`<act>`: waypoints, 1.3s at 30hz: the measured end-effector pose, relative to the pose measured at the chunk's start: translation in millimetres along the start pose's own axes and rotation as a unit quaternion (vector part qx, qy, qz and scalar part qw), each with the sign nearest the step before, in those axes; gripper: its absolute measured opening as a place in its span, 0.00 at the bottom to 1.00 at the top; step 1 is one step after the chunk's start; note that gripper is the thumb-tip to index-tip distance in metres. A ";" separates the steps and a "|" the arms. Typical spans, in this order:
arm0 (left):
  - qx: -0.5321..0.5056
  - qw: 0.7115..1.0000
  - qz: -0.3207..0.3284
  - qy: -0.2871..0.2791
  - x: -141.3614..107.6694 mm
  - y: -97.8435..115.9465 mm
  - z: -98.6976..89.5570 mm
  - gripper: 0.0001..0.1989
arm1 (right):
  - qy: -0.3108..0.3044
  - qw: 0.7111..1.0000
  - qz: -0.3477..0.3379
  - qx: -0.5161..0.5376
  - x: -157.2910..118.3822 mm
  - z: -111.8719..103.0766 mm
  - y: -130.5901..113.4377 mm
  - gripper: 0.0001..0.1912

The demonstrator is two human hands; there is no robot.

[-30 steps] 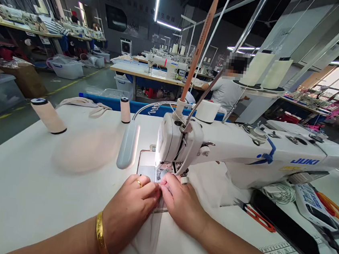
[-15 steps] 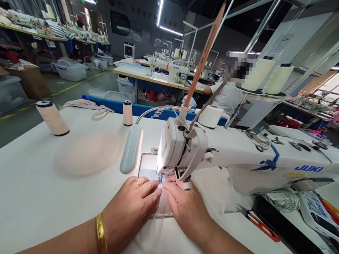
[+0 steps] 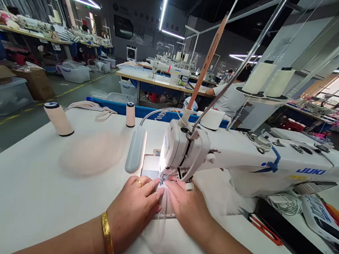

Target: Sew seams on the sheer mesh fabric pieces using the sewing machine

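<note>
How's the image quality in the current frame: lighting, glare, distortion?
Head view: the glow beside the lamp washes out the near edge of the sewing machine; head view: ceiling light glares against a dark background; head view: left spool leans outward, perhaps wide-angle distortion; head view: sheer fabric barely contrasts with the white table.

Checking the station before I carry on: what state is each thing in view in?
Left hand: fingertips on sheer fabric
Right hand: fingers on same fabric
Sheer fabric: laid under both hands
Sewing machine: upright; running or stopped unclear
Lamp: lit
Pencil: standing, tip up
Small spool: upright
Thread cones: upright, wound
Cable: coiled
Scissors: lying flat
Blue tie: knotted
</note>
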State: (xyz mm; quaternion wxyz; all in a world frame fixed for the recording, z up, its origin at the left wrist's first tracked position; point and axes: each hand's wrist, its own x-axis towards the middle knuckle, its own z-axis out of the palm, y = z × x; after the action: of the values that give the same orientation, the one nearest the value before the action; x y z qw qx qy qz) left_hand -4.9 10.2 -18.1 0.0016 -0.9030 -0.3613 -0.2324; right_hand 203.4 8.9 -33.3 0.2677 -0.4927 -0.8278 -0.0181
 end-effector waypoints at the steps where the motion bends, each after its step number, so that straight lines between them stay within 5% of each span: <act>1: -0.012 1.000 -0.005 -0.012 -1.3 -1.8 -3.2 0.10 | -0.015 1.000 0.003 -0.005 -0.5 -2.8 -0.5 0.15; 4: -0.070 0.994 0.000 -0.080 -5.5 -8.8 -17.7 0.26 | -0.079 0.997 -0.002 0.011 -2.0 -20.2 -3.2 0.09; 6: -0.102 0.987 0.016 -0.127 -7.9 -12.8 -26.3 0.33 | -0.134 0.989 -0.029 0.060 -2.1 -35.9 -5.9 0.15; 8: -0.120 0.982 0.027 -0.143 -8.8 -14.9 -29.4 0.23 | -0.185 0.975 -0.061 0.103 -1.2 -48.9 -7.8 0.23; 10: -0.129 0.983 0.029 -0.125 -7.6 -14.9 -26.3 0.05 | -0.219 0.966 -0.078 0.109 0.2 -55.0 -7.9 0.14; 12: -0.141 0.986 0.017 -0.083 -4.3 -13.4 -19.5 0.09 | -0.226 0.967 -0.070 0.098 1.5 -54.7 -6.1 0.05; 16: -0.190 0.981 -0.041 -0.012 6.8 -8.6 -8.6 0.10 | -0.162 0.975 -0.020 0.153 3.7 -49.0 -3.5 0.08; 27: -0.201 0.974 -0.100 -0.011 24.5 -11.5 2.2 0.08 | 0.041 0.937 0.106 0.331 4.8 -30.5 -13.7 0.18; 39: -0.175 0.982 -0.068 0.036 27.2 -20.1 6.4 0.11 | 0.044 0.935 0.094 0.338 3.4 -28.1 -16.6 0.21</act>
State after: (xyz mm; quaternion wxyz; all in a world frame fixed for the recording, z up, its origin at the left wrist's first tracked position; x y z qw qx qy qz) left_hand 1.8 43.9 -15.6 -0.1593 -0.8538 -0.3751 -0.3238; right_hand 200.5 -5.2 -3.8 0.4550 -0.4474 -0.7224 0.2662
